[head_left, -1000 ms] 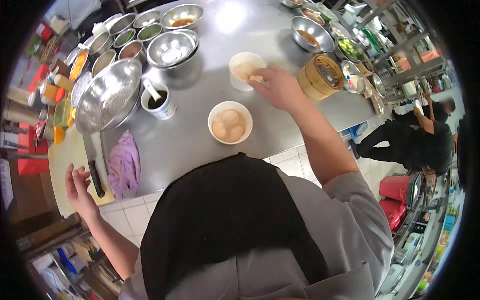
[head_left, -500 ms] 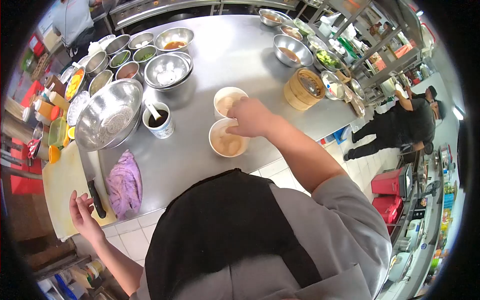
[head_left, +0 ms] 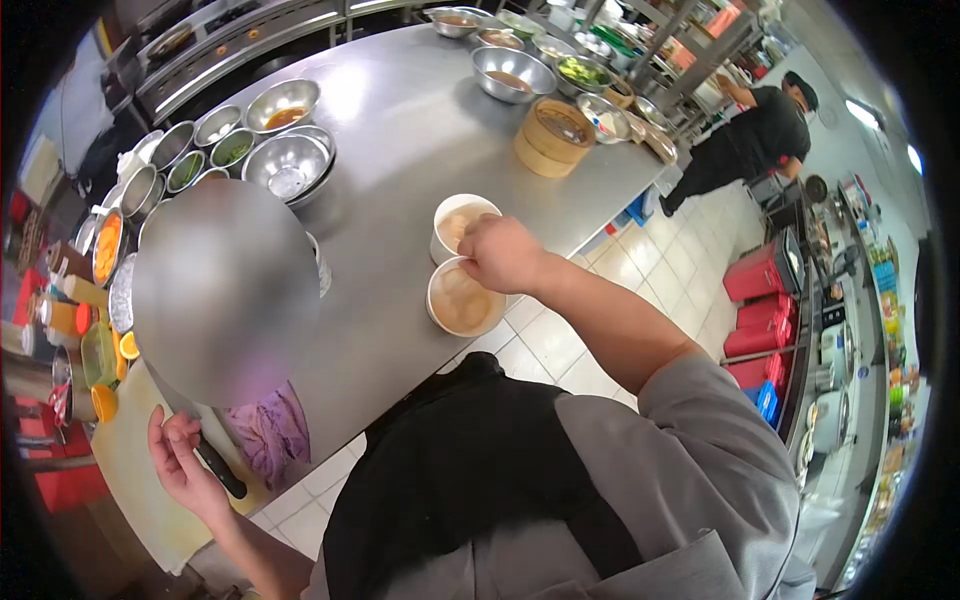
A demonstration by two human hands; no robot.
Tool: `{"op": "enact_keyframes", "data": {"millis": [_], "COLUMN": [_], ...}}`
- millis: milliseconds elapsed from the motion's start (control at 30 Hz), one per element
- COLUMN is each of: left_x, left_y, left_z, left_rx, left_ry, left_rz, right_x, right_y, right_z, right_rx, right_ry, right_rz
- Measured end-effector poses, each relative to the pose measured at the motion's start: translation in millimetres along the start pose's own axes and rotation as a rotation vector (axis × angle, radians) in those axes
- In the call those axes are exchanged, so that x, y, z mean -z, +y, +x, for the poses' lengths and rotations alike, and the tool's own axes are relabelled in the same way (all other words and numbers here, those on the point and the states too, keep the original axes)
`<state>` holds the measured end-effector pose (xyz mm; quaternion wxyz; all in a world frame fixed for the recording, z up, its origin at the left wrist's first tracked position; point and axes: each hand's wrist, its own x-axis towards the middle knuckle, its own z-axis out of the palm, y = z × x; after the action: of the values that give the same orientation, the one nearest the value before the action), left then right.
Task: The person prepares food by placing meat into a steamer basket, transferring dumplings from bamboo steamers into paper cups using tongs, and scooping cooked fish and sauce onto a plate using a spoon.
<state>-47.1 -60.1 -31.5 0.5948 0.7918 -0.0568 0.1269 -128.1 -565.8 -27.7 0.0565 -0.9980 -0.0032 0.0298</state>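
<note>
My right hand [head_left: 505, 255] is closed over the facing rims of two white paper cups, thumb at the near one. The near cup [head_left: 437, 312] and far cup [head_left: 440, 238] stand against each other by the steel table's near edge. Both hold pale beige, rounded contents that I cannot make out exactly. My left hand [head_left: 187, 465] hovers at the cutting board [head_left: 140, 490], fingers apart and slightly curled, holding nothing. Beside it lies a black-handled knife [head_left: 220, 468], with a purple cloth [head_left: 275, 435] to its right.
A grey blurred patch hides much of the left table. Past it are stacked steel bowls [head_left: 290, 165] and several small bowls of ingredients. A bamboo steamer [head_left: 553, 140] stands at the right edge, near a large bowl [head_left: 512, 75]. Another person [head_left: 750, 135] stands at far right.
My right hand and both cups have shifted towards the table's near right edge. The view has turned, and a blurred patch now covers the colander. My left hand stays by the knife.
</note>
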Motion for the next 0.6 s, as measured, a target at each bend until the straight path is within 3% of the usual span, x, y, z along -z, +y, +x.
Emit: {"op": "enact_keyframes", "data": {"millis": [333, 433, 500, 600], "left_x": [-44.9, -75.6, -108.0, -148.8], "left_y": [39.0, 52.7, 75.3, 96.3], "left_z": [-6.3, -21.6, -46.4, -85.2], "left_rx": [-0.123, -0.187, -0.1, -0.226], "left_ry": [-0.186, -0.315, -0.337, -0.534], "left_rz": [-0.056, -0.116, -0.121, -0.038], "right_x": [1.8, -17.4, -38.7, -69.2], "right_y": [18.8, 32.0, 45.4, 52.5], "right_z": [-146.9, -216.6, -271.7, -360.0], "right_rx": [-0.193, -0.268, -0.362, -0.514], "right_ry": [0.229, 0.322, 0.344, 0.345], "right_rz": [0.132, 0.117, 0.097, 0.078]}}
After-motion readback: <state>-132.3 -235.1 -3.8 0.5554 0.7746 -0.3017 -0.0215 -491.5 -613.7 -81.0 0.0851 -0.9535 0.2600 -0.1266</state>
